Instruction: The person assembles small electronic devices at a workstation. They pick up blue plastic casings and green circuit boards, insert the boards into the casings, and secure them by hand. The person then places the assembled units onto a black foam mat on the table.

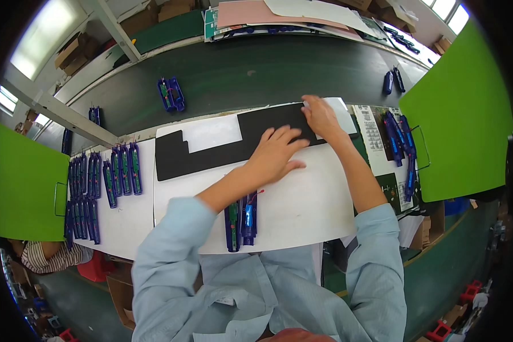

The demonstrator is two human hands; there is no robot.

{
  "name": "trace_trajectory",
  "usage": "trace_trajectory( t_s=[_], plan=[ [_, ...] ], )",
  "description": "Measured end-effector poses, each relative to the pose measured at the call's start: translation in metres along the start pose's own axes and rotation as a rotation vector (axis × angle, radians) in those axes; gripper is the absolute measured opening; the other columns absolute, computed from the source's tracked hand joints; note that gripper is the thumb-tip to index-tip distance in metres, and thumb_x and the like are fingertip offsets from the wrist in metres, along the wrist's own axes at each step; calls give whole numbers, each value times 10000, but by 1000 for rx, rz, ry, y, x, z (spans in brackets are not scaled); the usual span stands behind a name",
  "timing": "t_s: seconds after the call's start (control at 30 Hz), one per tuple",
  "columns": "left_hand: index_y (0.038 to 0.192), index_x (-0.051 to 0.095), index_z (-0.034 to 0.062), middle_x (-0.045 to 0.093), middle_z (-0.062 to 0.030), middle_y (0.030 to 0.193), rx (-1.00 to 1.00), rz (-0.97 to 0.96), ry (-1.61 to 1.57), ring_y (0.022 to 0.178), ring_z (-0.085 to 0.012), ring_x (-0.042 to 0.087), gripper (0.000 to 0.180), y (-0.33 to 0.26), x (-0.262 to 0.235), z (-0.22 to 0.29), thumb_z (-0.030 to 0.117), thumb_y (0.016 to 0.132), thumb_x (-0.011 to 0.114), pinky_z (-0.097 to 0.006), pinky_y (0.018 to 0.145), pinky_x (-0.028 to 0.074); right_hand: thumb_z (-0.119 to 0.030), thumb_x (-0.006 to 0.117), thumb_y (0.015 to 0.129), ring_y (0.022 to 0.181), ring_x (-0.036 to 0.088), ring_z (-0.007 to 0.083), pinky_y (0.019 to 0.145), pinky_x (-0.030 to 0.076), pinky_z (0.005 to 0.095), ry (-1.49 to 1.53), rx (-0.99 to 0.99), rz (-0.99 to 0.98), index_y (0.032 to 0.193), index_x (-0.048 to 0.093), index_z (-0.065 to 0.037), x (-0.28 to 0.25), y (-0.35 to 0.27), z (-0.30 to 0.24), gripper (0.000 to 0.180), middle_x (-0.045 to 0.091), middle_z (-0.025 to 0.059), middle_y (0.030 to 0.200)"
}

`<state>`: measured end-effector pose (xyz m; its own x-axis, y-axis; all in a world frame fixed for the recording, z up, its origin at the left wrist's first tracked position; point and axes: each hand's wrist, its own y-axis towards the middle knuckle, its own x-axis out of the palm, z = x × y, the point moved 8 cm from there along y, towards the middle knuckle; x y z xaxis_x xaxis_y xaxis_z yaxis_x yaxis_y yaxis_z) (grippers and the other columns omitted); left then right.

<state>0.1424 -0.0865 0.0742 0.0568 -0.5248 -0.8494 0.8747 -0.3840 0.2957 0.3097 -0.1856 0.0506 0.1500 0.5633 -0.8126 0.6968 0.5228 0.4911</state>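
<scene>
On the white worktop [308, 208], a black board [211, 157] lies beneath spread left fingers [291, 135] and right fingers [312, 107] whose grip is unclear.

A notched black sheet [240, 149] lies flat, slightly aslant, on the white worktop [305, 208].

A factory assembly workshop: a long, dark green conveyor belt [302, 65] crosses the far side, slender blue plastic casings with green circuit boards [125, 169] line the left, and brown cardboard boxes [77, 54] sit far left.

No legible txt; print on white sheet [373, 137] at R too small.
</scene>
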Motion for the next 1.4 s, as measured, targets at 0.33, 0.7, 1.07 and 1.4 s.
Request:
trace_trajectory(
  t_s=[0.33,0.7,1.07,1.4],
  plan=[
    [1549,572,249,452,-86,1656,-18,-79,47,1602,-343,288,592,6,58,-27,419,1002,720,-611,1281,188,-51,666,981,1210,653,393,1031,531,469,101,44,-185,1312,675,-20,-3,-39,-1,332,698,183,1289],
    [1533,593,244,481,-87,1643,-31,2,74,1586,-326,335,580,7,58,-27,452,1003,703,-623,1265,213,30,647,941,987,700,349,886,573,450,325,140,117,1244,667,-35,-5,-43,10,311,717,157,1080],
    [1178,762,158,709,-16,1161,-284,316,-50,1186,-239,603,296,-180,-61,53,188,889,817,-456,1083,355,-11,675,1011,1069,637,114,950,502,263,1255,707,-401,1314,603,-4,-34,-191,-114,311,689,63,1143],
    [1264,774,201,696,34,1280,-373,254,125,1257,-197,559,399,-247,4,86,241,872,838,-490,1168,273,30,667,1001,1007,637,131,933,513,303,1272,610,-445,1346,518,-16,4,-200,-195,378,680,68,1114]
  ],
)
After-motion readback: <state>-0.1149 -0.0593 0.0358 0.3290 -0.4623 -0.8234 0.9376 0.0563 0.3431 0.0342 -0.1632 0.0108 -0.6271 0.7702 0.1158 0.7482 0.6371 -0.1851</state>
